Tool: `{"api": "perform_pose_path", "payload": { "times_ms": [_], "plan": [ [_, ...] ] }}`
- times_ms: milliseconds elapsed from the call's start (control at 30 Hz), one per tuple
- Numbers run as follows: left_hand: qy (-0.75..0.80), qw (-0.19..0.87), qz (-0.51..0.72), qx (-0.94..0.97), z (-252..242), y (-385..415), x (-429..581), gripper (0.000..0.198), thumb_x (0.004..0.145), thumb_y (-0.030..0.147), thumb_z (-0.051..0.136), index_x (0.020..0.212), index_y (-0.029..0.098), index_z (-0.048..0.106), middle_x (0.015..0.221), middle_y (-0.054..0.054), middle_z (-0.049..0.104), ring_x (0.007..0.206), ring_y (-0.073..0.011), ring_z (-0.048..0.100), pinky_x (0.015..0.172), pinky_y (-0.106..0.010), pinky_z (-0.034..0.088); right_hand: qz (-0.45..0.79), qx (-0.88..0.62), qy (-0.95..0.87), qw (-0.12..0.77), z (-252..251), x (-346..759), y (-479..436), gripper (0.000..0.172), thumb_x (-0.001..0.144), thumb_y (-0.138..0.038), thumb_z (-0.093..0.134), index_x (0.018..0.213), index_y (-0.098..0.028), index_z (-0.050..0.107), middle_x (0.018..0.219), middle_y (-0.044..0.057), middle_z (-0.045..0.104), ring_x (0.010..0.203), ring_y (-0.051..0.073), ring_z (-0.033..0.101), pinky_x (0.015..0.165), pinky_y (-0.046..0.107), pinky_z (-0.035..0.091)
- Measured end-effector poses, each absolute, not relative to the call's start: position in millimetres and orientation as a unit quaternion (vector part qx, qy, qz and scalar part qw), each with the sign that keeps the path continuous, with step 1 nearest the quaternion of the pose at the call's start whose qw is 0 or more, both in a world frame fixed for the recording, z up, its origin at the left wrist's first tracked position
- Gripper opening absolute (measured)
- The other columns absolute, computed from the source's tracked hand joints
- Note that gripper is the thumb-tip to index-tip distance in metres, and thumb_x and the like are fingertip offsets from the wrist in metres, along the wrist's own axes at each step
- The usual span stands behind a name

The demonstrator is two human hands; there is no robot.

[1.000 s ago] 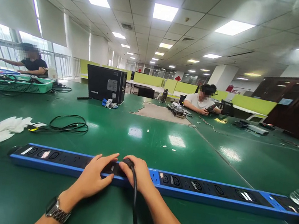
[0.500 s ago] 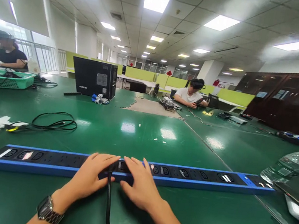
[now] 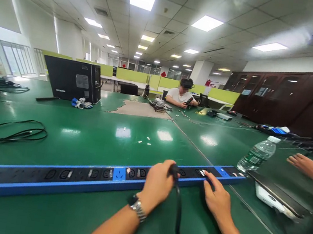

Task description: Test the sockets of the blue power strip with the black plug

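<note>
A long power strip (image 3: pixel 74 188) with blue edges, black sockets and small white labels lies across the green table. In my left hand (image 3: pixel 158 182), which wears a watch, is a black plug (image 3: pixel 175 171), held just over the strip's right half. From the plug a black power cord (image 3: pixel 178 223) hangs down toward me. Whether the plug sits in a socket I cannot tell. My right hand (image 3: pixel 218 200) has its index finger stretched onto the strip, near a white label at the right end, and nothing shows in its grasp.
A water bottle (image 3: pixel 259 154) and a phone (image 3: pixel 274 199) are beyond the strip's right end. Another person's hands (image 3: pixel 311 167) show at the right edge. A coiled cable (image 3: pixel 17 132) lies left. Behind stand a computer case (image 3: pixel 69 79) and a seated person (image 3: pixel 183 95).
The view has swung right. My left hand has moved right along the strip with the plug, and my right hand has shifted closer to its right end. Another person's hands have come into view.
</note>
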State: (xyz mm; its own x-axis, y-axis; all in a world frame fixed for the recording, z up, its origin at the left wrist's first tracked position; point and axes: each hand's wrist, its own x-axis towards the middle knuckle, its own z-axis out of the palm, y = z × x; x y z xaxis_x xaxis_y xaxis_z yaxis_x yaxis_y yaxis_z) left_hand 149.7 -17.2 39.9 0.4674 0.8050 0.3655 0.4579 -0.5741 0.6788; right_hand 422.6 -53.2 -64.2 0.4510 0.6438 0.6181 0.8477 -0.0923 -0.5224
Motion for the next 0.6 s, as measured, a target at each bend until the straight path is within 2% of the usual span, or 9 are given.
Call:
{"api": "perform_pose_path", "payload": {
  "times_ms": [167,300,433,600],
  "plan": [
    [0.396,0.226,0.256,0.853,27.5,-4.5,242.5,0.024,0.088,0.018,0.056,0.111,0.019,0.061,0.098,-0.009,0.073,0.095,-0.0249,0.067,0.084,-0.033,0.051,-0.124,-0.702,-0.535,0.453,-63.4,416.9,-53.0,0.038,0.084,-0.038,0.045,0.109,-0.022,0.068,0.120,0.008,0.069,0.119,0.025,0.060,0.104,0.046,0.046],
    [0.398,0.210,0.240,0.860,24.2,-2.1,254.7,0.025,0.091,0.025,0.053,0.116,0.021,0.056,0.103,-0.009,0.071,0.100,-0.0245,0.065,0.085,-0.033,0.050,-0.111,-0.697,-0.549,0.448,-61.7,416.5,-54.7,0.035,0.084,-0.035,0.046,0.108,-0.022,0.069,0.121,0.009,0.068,0.121,0.026,0.059,0.103,0.048,0.046],
    [0.401,0.190,0.222,0.868,27.2,-2.7,258.8,0.023,0.090,0.020,0.050,0.113,0.020,0.054,0.102,-0.009,0.071,0.102,-0.0239,0.064,0.090,-0.034,0.048,-0.100,-0.695,-0.539,0.465,-60.0,412.9,-55.6,0.034,0.084,-0.036,0.046,0.105,-0.022,0.070,0.120,0.009,0.069,0.121,0.027,0.059,0.104,0.049,0.046],
    [0.415,0.178,0.196,0.871,33.3,3.7,256.4,0.026,0.088,0.017,0.050,0.113,0.018,0.053,0.097,-0.012,0.071,0.091,-0.0263,0.068,0.080,-0.035,0.051,-0.105,-0.692,-0.537,0.472,-59.9,409.6,-55.3,0.036,0.084,-0.038,0.045,0.104,-0.020,0.070,0.121,0.010,0.068,0.122,0.026,0.057,0.105,0.050,0.044]
  ]
}}
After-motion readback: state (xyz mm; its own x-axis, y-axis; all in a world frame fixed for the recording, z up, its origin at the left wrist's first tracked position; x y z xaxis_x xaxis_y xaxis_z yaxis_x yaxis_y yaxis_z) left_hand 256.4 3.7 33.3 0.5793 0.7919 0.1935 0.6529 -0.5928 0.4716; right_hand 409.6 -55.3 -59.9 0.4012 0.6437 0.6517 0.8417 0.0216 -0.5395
